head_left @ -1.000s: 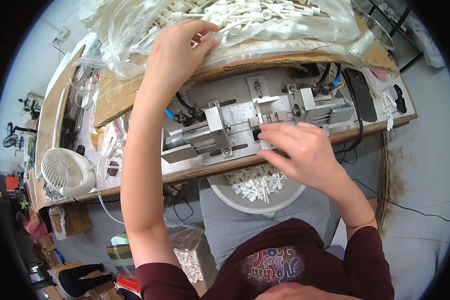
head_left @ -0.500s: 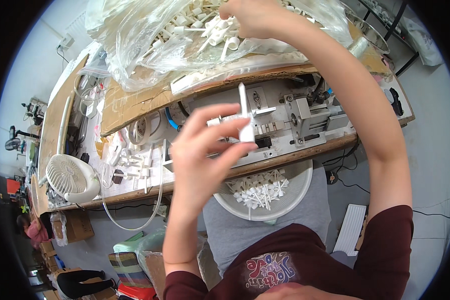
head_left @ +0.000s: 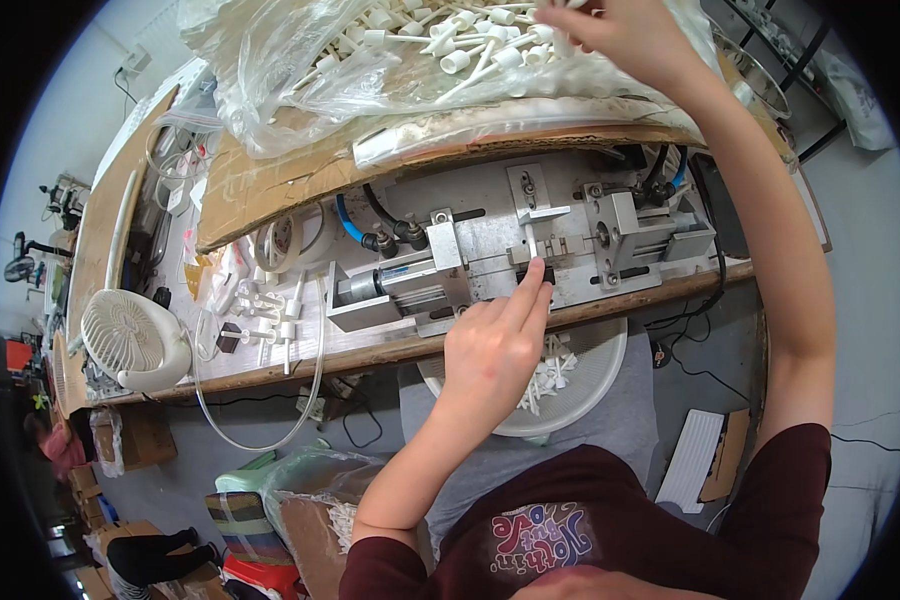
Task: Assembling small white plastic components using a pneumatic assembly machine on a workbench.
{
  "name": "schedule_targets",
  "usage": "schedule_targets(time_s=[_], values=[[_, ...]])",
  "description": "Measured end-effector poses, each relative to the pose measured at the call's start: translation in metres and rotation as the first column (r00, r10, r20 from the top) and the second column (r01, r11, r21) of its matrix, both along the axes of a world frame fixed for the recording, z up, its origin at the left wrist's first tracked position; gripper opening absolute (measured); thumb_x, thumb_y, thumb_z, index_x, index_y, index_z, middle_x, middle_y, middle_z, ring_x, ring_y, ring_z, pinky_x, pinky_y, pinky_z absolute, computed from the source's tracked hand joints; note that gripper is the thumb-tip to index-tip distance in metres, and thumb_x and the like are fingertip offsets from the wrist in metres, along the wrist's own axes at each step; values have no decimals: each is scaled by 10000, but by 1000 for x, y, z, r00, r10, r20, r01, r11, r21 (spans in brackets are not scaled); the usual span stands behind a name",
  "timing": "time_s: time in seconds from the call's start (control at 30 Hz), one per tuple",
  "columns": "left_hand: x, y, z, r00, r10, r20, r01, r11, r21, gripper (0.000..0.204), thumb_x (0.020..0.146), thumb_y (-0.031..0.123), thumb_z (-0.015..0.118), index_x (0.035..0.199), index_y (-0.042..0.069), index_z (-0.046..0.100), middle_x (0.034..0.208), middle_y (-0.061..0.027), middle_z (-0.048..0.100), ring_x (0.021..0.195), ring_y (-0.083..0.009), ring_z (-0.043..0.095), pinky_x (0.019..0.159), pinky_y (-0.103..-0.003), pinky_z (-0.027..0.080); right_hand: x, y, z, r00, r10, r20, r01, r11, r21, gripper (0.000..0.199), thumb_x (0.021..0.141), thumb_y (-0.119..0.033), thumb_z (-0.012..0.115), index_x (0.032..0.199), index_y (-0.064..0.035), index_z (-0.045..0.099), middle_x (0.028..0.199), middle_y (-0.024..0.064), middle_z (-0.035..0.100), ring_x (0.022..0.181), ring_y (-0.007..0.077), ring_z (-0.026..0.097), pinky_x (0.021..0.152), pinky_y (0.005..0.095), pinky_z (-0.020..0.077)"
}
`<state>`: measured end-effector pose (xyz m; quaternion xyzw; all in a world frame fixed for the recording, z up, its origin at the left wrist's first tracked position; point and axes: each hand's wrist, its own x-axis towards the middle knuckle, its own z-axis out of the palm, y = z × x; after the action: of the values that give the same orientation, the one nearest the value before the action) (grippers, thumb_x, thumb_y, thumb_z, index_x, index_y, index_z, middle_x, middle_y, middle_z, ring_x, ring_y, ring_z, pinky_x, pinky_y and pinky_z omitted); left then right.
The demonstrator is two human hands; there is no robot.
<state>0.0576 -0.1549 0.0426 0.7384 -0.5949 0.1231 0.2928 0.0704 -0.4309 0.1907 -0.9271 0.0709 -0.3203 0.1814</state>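
Observation:
My left hand (head_left: 495,350) reaches over the bench's front edge. Its index and middle fingers are stretched out side by side, their tips at the lower end of a white plastic piece (head_left: 532,240) lying in the small metal holder (head_left: 560,247) of a clamping fixture. The other fingers are bent, and I see nothing gripped in them. At the top, my right hand (head_left: 635,40) is over a heap of white stemmed plastic pieces (head_left: 455,60) in a clear bag. Its thumb and fingers close on one white plastic piece (head_left: 562,42), partly hidden by the fingers.
Two metal cylinder units, left (head_left: 400,285) and right (head_left: 630,235), flank the holder. Cardboard (head_left: 270,195) overhangs the bench behind. A white basket (head_left: 595,385) with similar pieces rests on my lap. A white fan (head_left: 135,340) and loose tubing (head_left: 270,452) are at left.
My left hand has moved right and down from above the fixture, and the white piece it held now lies in the holder. My right hand has shifted right over the heap.

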Motion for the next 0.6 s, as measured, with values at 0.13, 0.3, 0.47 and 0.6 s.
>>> schedule_targets(time_s=[0.13, 0.3, 0.47, 0.6], values=[[3, -7, 3, 1000, -9, 2, 9, 1000, 18, 287, 760, 82, 787, 1038, 29, 735, 1236, -96, 705, 701, -192, 696, 585, -300, 522, -16, -8, 3, 991, -11, 136, -61, 858, 510, 148, 948, -133, 679, 887, -24, 600, 737, 35, 632, 668, 103, 624, 595, 245, 500], [0, -4, 5, 999, 24, -42, -23, 999, 36, 271, 755, 101, 802, 1015, 50, 745, 1244, -97, 701, 617, -194, 670, 577, -299, 523, -39, 4, -10, 962, 78, 261, -260, 547, 796, 110, 927, -121, 675, 959, -19, 649, 854, 77, 690, 711, 146, 651, 640, 259, 517], [1, 2, 21, 716, -79, -693, 79, 996, -32, 420, 817, 130, 811, 1189, 7, 657, 1300, -130, 649, 857, -173, 697, 720, -307, 581, -81, 66, -37, 948, 269, 173, -286, 471, 835, 138, 949, -185, 682, 972, -51, 657, 858, 19, 676, 675, 60, 607, 571, 217, 487], [-1, 0, 23, 205, -371, -906, 84, 929, -361, 635, 889, 139, 773, 1403, 6, 423, 1248, -159, 608, 1057, -174, 657, 793, -325, 597, -102, 110, -65, 947, 321, -19, -111, 382, 918, 135, 928, -114, 702, 1013, -53, 617, 834, 12, 659, 625, 25, 578, 518, 177, 448]])
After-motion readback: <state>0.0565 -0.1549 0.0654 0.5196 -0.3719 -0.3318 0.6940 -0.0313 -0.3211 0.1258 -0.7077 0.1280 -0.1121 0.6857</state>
